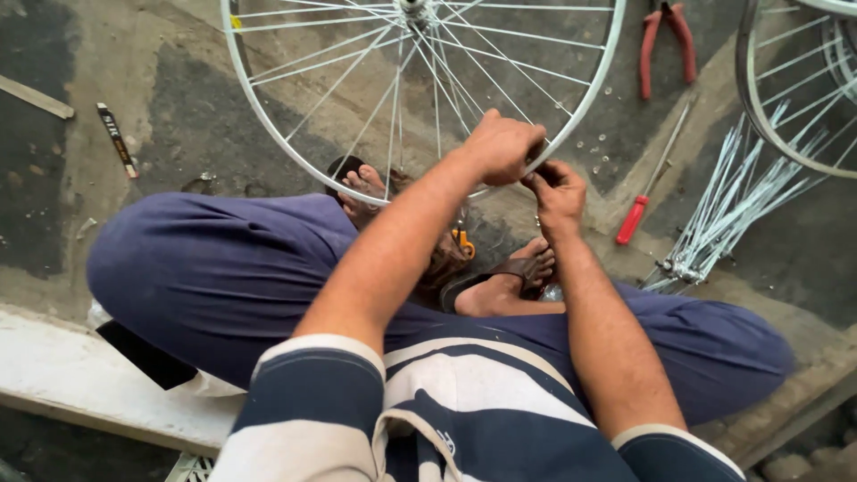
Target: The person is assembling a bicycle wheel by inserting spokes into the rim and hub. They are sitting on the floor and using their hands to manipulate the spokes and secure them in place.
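Both hands pinch at the bicycle wheel rim: left hand curled on it, right hand nipping something small. Light, stiff rim; thin spokes bend easily.

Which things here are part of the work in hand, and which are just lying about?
In use: wheel, gripped at the rim by left hand and right hand.
Lying about: pliers, screwdriver, loose spokes, second wheel, small flat stick.

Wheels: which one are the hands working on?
The big wheel in the middle, standing in front of the knees. Both the left hand and right hand pinch at its rim. The other wheel, at the right edge, is untouched.
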